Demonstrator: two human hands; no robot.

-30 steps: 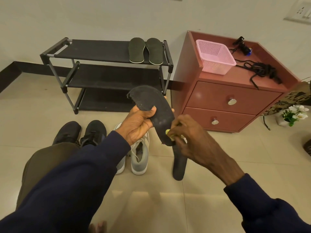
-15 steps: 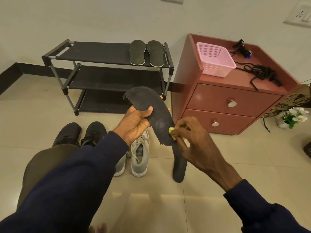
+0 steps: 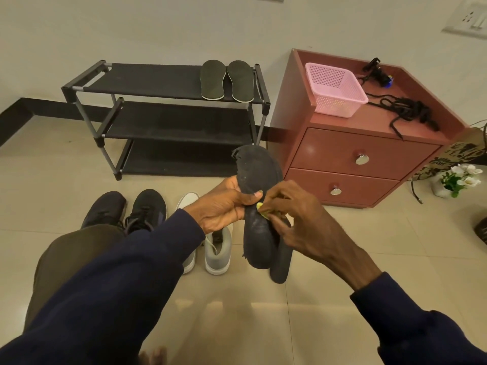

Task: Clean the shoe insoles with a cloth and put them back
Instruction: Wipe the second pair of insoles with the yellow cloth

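Left hand [image 3: 224, 205] grips worn black foam insole [image 3: 257, 233] mid-length, thumb across, held off the floor so its face is open for wiping; right hand [image 3: 297, 222] pinches small yellow cloth [image 3: 261, 206] against it. Second black insole [image 3: 280, 262] lies beside grey sneakers [image 3: 217, 248], probably waiting.

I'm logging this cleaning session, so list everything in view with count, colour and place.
held insole: one, black, between both hands
second insole: one, black, low behind the held one
cloth: one, yellow, pressed on held insole
rack insoles: two, dark, rack's top shelf
shoe rack: one, black, by wall
black shoes: two, black, floor left
grey sneakers: two, grey, floor middle
cabinet: one, red-brown, right
basket: one, pink, on cabinet
cords: one tangle, black, on cabinet
flower pot: one, white, floor right
left hand: one, grips held insole
right hand: one, pinches cloth
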